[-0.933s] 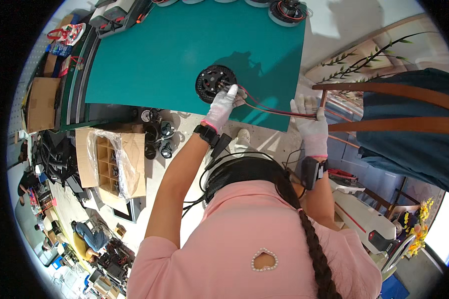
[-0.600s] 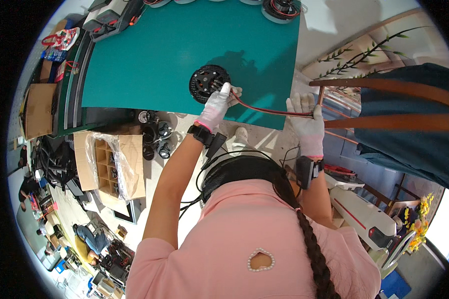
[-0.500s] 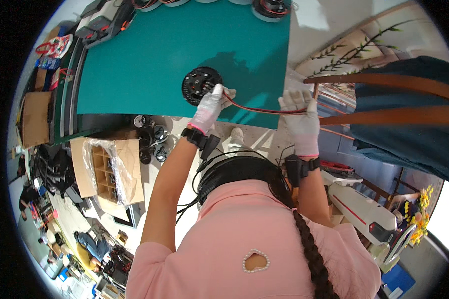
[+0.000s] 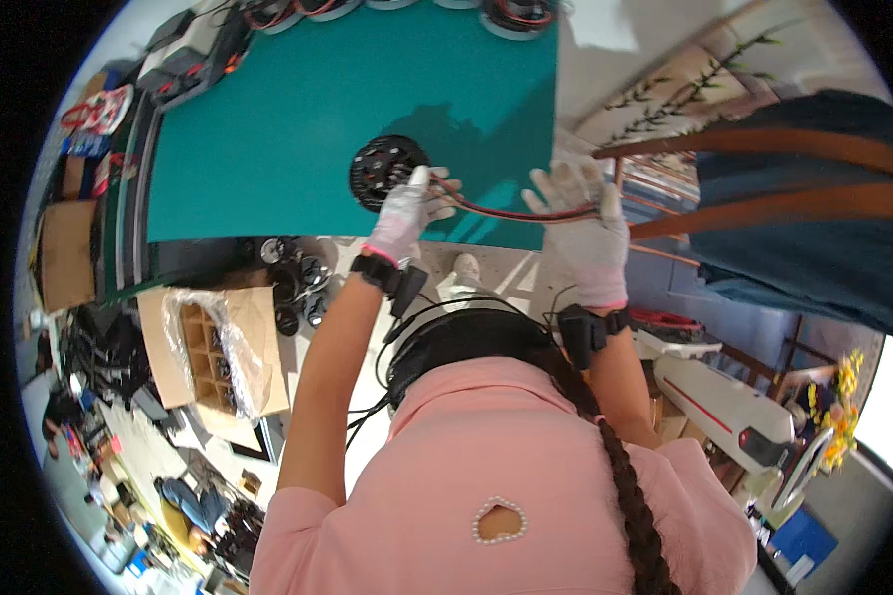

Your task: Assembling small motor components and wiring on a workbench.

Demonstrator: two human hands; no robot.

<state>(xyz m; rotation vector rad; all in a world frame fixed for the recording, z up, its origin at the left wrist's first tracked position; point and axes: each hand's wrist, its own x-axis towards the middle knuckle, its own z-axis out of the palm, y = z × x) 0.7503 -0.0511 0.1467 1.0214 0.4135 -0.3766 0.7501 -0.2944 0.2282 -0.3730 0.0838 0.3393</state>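
Note:
A black round motor part (image 4: 385,171) with openings around its rim is at the near middle of the green tabletop. My left hand (image 4: 407,210), in a white glove, is closed at its right edge, thumb pressed where a red-and-black cable (image 4: 511,213) comes out. The cable runs rightward, slightly sagging, to my gloved right hand (image 4: 583,233), palm up beyond the table's near right corner. Its fingers are spread, while the thumb lies over the cable's end against the palm. The cable's tip is hidden there.
Several round parts with coiled cables (image 4: 518,15) line the far edge of the green table (image 4: 268,149). Grey-and-black equipment (image 4: 184,64) stands far left. An open divided cardboard box (image 4: 208,347) is at left. A wooden chair (image 4: 764,144) draped with dark cloth stands right.
My right hand's fingers have spread apart, with the cable still under the thumb. The whole view has shifted slightly; my left hand stays at the motor part.

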